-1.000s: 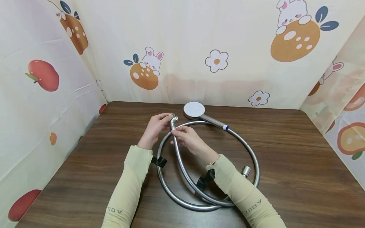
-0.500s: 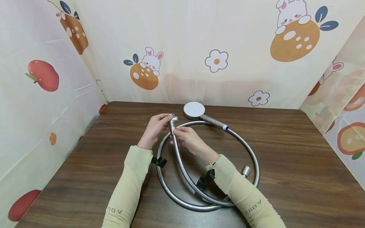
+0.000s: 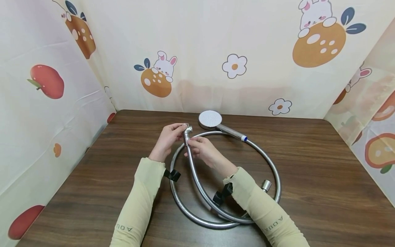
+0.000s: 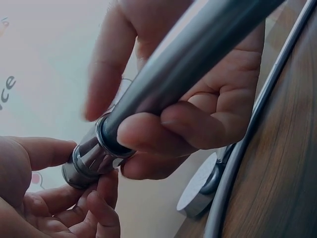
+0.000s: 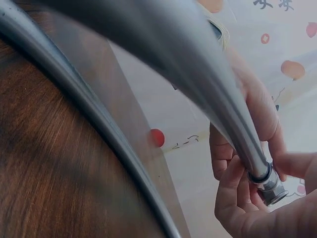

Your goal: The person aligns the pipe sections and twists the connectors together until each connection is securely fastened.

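Tally — hands, 2; sleeves, 2; black wrist mounts, 2; shower head, 1; metal hose, 1; chrome fitting, 1; wooden surface, 1 — whole printed flowers, far side, 2.

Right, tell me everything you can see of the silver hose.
The hose is a long, glossy silver-grey tube, metallic-looking, looped loosely on the dark wood-look table. One end is raised and meets a chrome-like fitting, which the left hand pinches; the right hand grips where hose and fitting meet. The right sleeve hides part of the loops.
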Available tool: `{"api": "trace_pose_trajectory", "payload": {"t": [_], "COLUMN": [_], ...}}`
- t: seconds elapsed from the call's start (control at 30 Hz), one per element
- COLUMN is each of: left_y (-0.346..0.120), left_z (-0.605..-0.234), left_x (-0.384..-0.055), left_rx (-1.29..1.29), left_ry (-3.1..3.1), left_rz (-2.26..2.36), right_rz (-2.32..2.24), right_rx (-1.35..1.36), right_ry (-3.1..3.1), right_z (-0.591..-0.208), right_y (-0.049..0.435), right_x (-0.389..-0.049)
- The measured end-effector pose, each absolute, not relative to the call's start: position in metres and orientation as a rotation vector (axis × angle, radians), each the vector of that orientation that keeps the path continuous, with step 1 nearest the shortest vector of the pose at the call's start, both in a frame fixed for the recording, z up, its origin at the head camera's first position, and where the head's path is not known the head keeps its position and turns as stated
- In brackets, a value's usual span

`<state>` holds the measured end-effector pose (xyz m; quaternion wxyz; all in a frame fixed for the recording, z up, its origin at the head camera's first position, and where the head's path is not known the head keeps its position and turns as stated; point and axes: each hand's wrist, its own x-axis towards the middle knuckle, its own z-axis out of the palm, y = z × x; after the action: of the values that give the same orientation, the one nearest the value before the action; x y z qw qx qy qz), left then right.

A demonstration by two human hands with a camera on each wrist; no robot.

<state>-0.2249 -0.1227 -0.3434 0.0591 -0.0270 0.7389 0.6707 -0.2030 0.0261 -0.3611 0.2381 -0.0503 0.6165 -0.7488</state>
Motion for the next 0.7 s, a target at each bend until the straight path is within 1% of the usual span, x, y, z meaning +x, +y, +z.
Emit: {"api": "trace_pose_trajectory", "payload": {"t": [0.2,0.7], "left_y": [-0.1227,-0.1242], "left_z": [-0.3431,-0.3420], "left_x": [-0.2241,-0.2241], "left_rx": [-0.068,-0.067], "left_ry": [2.263,2.242], "left_rz": [2.012,2.035], "right_rz": [-1.990,-2.002], "right_rx": [-0.154,-0.166], "right_ry": [1.793,1.769], "right_z": [-0.3589,-0.3587], "right_y": [0.0253,0.0250], "right_x": [-0.2026,-0.2022]}}
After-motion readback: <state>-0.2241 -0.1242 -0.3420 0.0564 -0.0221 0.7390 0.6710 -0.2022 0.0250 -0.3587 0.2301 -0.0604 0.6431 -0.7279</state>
